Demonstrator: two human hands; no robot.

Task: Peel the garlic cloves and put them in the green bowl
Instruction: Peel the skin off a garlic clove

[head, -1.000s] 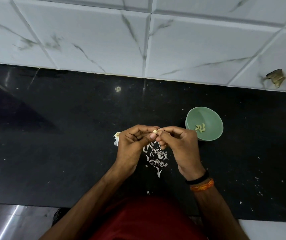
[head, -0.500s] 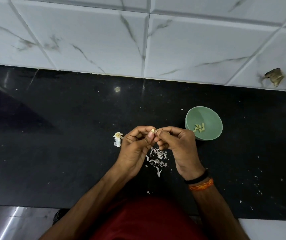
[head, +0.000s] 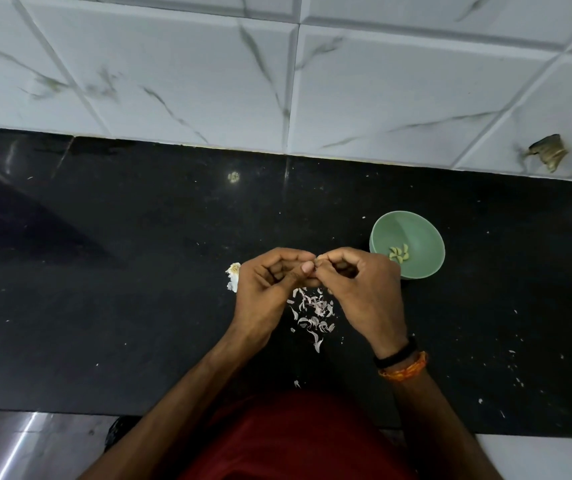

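Note:
My left hand (head: 270,289) and my right hand (head: 364,289) meet fingertip to fingertip over the black counter, pinching a small garlic clove (head: 316,267) that is almost hidden between the thumbs and fingers. A green bowl (head: 416,230) stands just right of my right hand, with several peeled cloves (head: 399,253) lying in it. The remaining piece of the garlic bulb (head: 233,277) lies on the counter, partly hidden behind my left hand. Loose garlic skins (head: 312,311) are scattered below my hands.
The black counter (head: 121,289) runs across the view, backed by a white marbled tile wall (head: 208,81). A brown scrap (head: 549,154) sticks to the wall at the right. Small skin flecks (head: 516,379) dot the counter's right side.
My fingers have closed in over the clove, so it shows less than before. Both hands stay in the same spot above the skins.

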